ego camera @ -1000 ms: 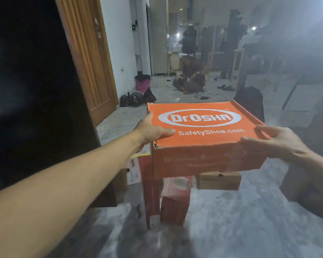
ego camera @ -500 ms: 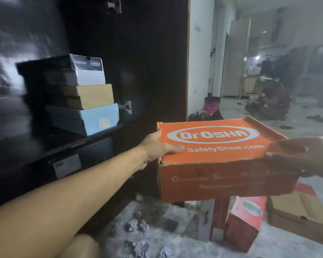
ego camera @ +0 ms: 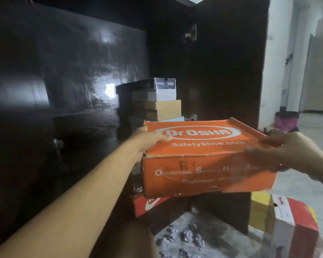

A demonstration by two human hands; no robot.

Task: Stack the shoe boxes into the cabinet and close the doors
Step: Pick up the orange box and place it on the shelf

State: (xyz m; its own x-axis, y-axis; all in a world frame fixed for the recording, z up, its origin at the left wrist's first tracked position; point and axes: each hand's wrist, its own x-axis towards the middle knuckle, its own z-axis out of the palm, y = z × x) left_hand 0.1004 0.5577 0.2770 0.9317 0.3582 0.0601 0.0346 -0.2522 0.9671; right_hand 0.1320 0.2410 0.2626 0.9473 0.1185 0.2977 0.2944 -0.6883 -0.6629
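Holding: orange box (ego camera: 203, 157), lid up and level, carried in the air by both hands in front of the open cabinet (ego camera: 82, 71).
Left hand (ego camera: 147, 140): grips the box's left end; thumb lies on the lid, fingers curled round the side.
Right hand (ego camera: 287, 153): grips the box's right end; fingers wrap the near corner, thumb on the lid edge; blurred.
Box markings: "Dr.OSHA" and "SafetyShoe.com" on the lid; a handwritten "B" on the front face.
Stack (ego camera: 157, 101): three boxes on the cabinet shelf, just behind the orange box; grey on top, brown in the middle, blue lowest.
Lower shelf: red box (ego camera: 147, 205) partly hidden under the orange box.
Right door (ego camera: 227, 71): stands open.
Floor (ego camera: 296, 185): red-and-white box (ego camera: 295, 220) at the right; crumpled paper (ego camera: 183, 237) near the cabinet foot.
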